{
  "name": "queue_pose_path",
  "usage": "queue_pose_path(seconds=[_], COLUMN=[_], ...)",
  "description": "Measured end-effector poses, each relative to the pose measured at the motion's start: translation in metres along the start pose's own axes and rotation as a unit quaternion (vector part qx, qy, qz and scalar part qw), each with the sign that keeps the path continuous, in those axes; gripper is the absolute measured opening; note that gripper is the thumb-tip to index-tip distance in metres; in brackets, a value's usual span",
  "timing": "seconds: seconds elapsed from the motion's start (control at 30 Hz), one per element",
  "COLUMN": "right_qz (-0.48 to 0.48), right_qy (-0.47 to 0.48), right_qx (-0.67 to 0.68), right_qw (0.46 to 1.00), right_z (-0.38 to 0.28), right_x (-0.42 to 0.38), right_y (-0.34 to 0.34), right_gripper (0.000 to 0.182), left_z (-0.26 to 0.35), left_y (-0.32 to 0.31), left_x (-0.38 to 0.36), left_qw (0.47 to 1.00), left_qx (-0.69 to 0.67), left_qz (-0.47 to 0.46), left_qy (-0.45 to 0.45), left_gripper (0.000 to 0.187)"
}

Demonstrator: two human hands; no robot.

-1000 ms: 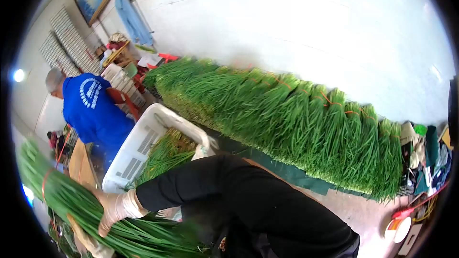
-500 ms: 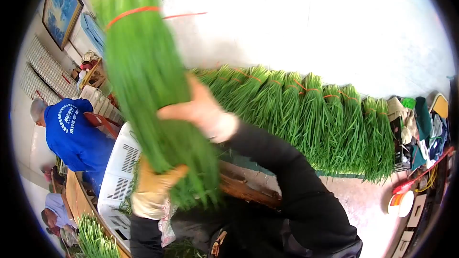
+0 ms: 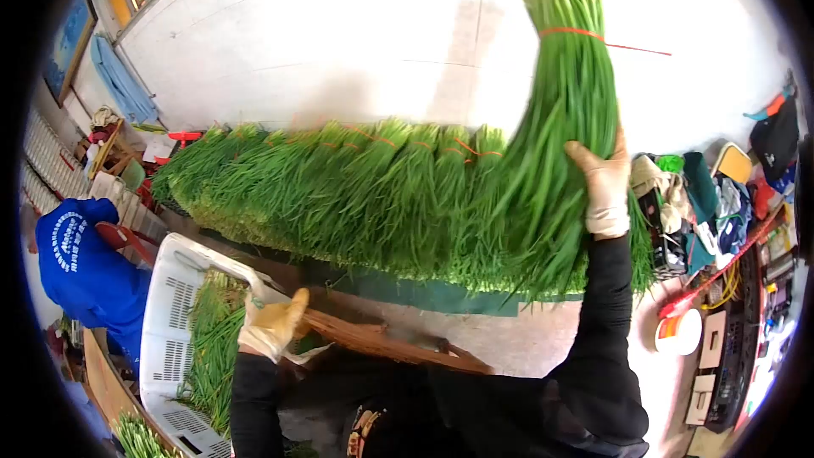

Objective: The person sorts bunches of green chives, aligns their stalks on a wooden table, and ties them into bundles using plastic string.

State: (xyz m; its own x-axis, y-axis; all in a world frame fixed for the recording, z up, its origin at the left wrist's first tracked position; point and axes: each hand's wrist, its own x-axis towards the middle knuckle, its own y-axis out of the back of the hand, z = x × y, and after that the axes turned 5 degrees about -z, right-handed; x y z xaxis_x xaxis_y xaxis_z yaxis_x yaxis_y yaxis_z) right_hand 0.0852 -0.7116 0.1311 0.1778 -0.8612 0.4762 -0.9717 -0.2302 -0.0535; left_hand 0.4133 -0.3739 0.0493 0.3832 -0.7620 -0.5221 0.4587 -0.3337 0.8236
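My right hand point(image 3: 605, 178) is wrapped round a large bundle of garlic chives point(image 3: 564, 110), tied near its pale ends with a red band whose loose tail sticks out to the right. The bundle stands up against the white wall, its leaf tips hanging over the right part of a long row of similar tied chive bundles point(image 3: 339, 178). Low on the left, my gloved left hand point(image 3: 275, 322) is beside a white plastic basket point(image 3: 178, 288), fingers stretched out and holding nothing. Loose chives point(image 3: 212, 356) lie inside the basket.
A wooden bench point(image 3: 381, 341) stands between me and the row. To the right are a crate of clothes point(image 3: 678, 203), a white-and-orange bucket point(image 3: 678, 331) and a red-handled tool point(image 3: 687, 298). A person in a blue shirt point(image 3: 80, 263) is at the left.
My right hand has carried the chive bundle from the left to the right end of the row. My left hand has let go of it and stays low beside the basket.
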Motion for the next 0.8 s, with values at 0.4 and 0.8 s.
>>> queue_pose_path(seconds=[0.4,0.8], right_qz=[0.069,-0.276], right_qy=[-0.214,-0.238], right_qx=[-0.776,-0.562], right_qw=[0.59,0.742], right_z=[0.133,0.277], right_x=[0.04,-0.034], right_y=[0.148,0.019], right_gripper=[0.096,0.038], left_z=[-0.029,-0.054], left_y=[-0.041,-0.127], left_x=[-0.09,-0.19], left_qw=[0.881,0.801], left_qx=[-0.458,-0.558], left_qz=[0.118,0.174], left_qy=[0.014,0.127], left_gripper=[0.057,0.056])
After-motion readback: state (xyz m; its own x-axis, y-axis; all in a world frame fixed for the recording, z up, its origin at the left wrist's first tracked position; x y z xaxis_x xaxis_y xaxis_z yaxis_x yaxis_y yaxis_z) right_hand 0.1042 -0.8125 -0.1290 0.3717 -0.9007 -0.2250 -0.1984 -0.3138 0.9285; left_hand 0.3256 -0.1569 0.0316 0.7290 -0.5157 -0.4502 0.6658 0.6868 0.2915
